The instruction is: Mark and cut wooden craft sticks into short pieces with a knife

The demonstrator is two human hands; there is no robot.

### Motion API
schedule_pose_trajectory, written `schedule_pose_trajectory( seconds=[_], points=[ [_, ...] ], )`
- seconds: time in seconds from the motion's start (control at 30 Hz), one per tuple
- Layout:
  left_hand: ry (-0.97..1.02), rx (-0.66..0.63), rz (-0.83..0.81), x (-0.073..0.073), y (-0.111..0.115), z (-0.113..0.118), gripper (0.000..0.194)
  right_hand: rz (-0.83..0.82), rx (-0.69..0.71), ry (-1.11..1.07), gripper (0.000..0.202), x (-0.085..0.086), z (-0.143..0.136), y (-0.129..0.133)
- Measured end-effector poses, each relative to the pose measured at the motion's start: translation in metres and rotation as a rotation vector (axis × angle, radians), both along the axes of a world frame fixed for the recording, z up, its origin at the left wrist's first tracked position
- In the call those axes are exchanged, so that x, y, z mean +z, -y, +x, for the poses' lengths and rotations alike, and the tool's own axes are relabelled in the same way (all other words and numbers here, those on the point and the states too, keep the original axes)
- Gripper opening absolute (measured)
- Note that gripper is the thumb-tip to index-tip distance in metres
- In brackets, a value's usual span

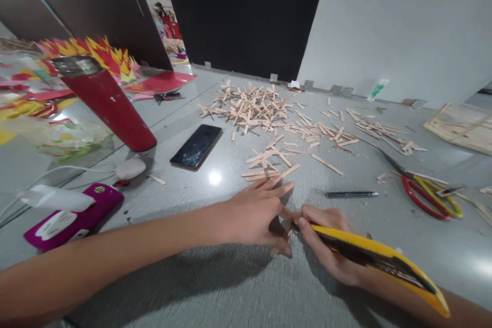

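Note:
My right hand [326, 241] is closed around a yellow and black utility knife [378, 256]; its handle slants back along my forearm. The blade end is mostly hidden by my fingers. Low over the grey table, my left hand [255, 212] has two fingers stretched forward, while its thumb and index finger pin a small wooden craft stick [274, 252] that shows only in part. The two hands meet at the fingertips, close to the stick. Just beyond my left fingers lie several loose craft sticks [265, 156].
A heap of craft sticks [249, 105] spreads across the back. To the left are a phone [197, 147], a red flask [109, 100] and a purple device [77, 215] with a white plug and cable. A pen [351, 195] and scissors [426, 197] lie right.

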State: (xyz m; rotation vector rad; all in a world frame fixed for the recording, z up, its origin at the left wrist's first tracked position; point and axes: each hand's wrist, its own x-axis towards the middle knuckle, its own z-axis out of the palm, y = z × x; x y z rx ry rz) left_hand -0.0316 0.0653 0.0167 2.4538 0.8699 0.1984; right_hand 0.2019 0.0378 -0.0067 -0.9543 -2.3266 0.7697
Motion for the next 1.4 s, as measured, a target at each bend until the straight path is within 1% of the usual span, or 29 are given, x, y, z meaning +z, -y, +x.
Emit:
schedule_pose_trajectory(
  seconds=[0.27,0.33,0.47,0.63,0.7,0.8,0.97,1.03,1.23,1.3,1.4],
  points=[
    [0.019,0.004,0.003,-0.003,0.000,-0.001,0.051,-0.025,0.001,-0.001,0.035,-0.001,0.002,0.001],
    [0.025,-0.005,-0.004,-0.002,-0.001,-0.003,0.051,-0.023,-0.001,-0.002,0.035,0.001,0.001,0.001],
    [0.013,-0.052,-0.049,0.000,-0.003,-0.008,0.059,-0.020,-0.040,-0.004,0.037,0.009,-0.002,0.000],
    [0.040,-0.028,-0.040,-0.001,-0.002,-0.008,0.061,-0.051,-0.065,0.021,0.040,0.017,-0.002,-0.003],
    [0.050,-0.027,-0.032,-0.002,-0.001,-0.007,0.059,-0.064,-0.062,0.024,0.041,0.017,-0.001,-0.003],
    [0.053,-0.024,-0.031,-0.002,-0.001,-0.006,0.059,-0.068,-0.072,0.006,0.041,0.012,0.001,-0.002],
    [0.035,-0.042,-0.014,0.000,-0.002,-0.007,0.062,-0.051,-0.087,-0.018,0.043,0.006,0.001,0.000],
    [0.021,-0.042,-0.011,0.000,-0.001,-0.007,0.062,-0.043,-0.083,-0.016,0.042,0.007,0.000,0.000],
    [0.052,-0.017,0.047,-0.006,0.002,-0.003,0.047,-0.011,-0.039,0.018,0.039,0.015,-0.006,-0.002],
    [0.023,-0.008,0.041,-0.007,0.001,0.000,0.049,0.006,-0.024,0.032,0.037,0.015,-0.007,-0.002],
    [-0.032,0.020,0.019,-0.003,-0.001,0.003,0.053,0.021,0.003,0.040,0.036,0.013,-0.006,-0.002]
  ],
)
